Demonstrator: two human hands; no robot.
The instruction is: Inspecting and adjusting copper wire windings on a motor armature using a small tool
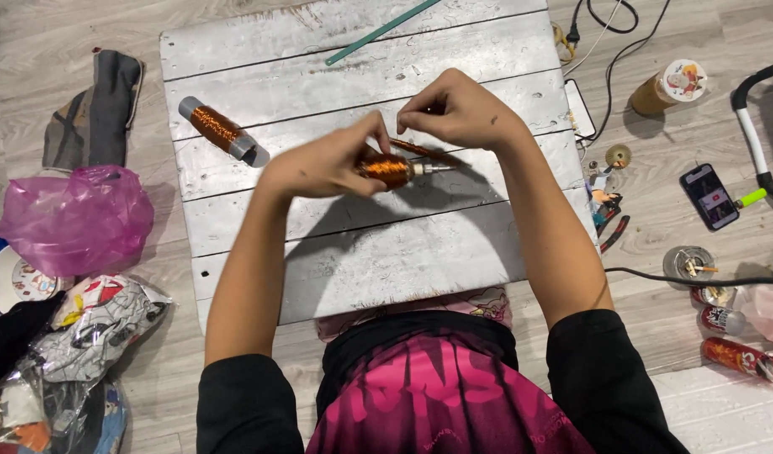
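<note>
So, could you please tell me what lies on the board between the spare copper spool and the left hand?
In the head view, only bare grey planks of the board lie between the spare copper spool and the left hand.

Two copper-wire spools (386,166) (218,128), one pink plastic bag (75,219), one phone (709,196), two cans (723,319) (742,357).

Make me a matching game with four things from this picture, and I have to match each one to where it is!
Things:
1. copper wire spool
2. second copper spool
3. pink plastic bag
4. phone

Places:
A. floor, left of the board
B. lying alone on the white board
C. floor, right of the board
D. in the left hand

Pairs: 1-D, 2-B, 3-A, 4-C
</note>
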